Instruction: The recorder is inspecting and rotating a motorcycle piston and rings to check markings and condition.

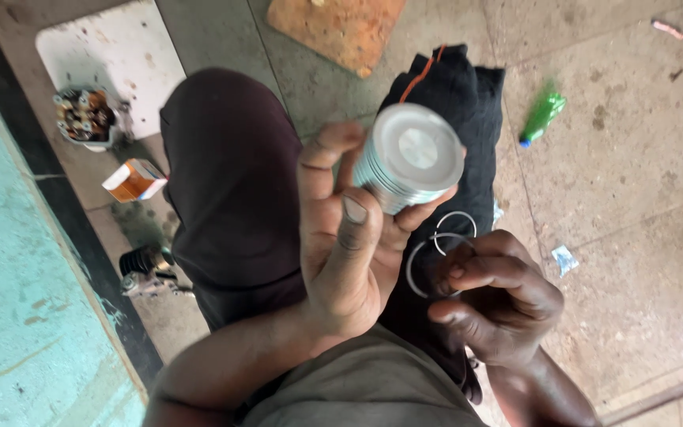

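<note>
Silver metal fills the middle of the view: a grooved piston (409, 158) is held up with its flat crown toward the camera, at about 12 o'clock from the left hand (349, 253). That hand is closed around the piston's ringed side, thumb across the near wall and fingers curled behind it.

At 4 o'clock from the piston, the right hand (499, 296) pinches thin wire-like piston rings (436, 253); at least 2 loops show, 1 larger and 1 smaller, hanging just below the piston and apart from it. The fingers are shut on the rings.

My reading is that the work stands at ring fitting: piston presented, rings in hand, none visibly being seated in a groove at this instant. The next move would call for 1 ring to be singled out from the bunch, spread gently, and slid over the crown squarely into its groove, with the left hand keeping the piston steady; too much spread could snap or bend a ring.

Around them: a dark cloth (468, 103) on the concrete floor at 12 o'clock, a green bottle (541, 117) at 2 o'clock, an orange-and-white box (134, 180) at 9 o'clock, a bowl of small parts (84, 119) at 10 o'clock, and a finned engine part (145, 273) at 8 o'clock.
</note>
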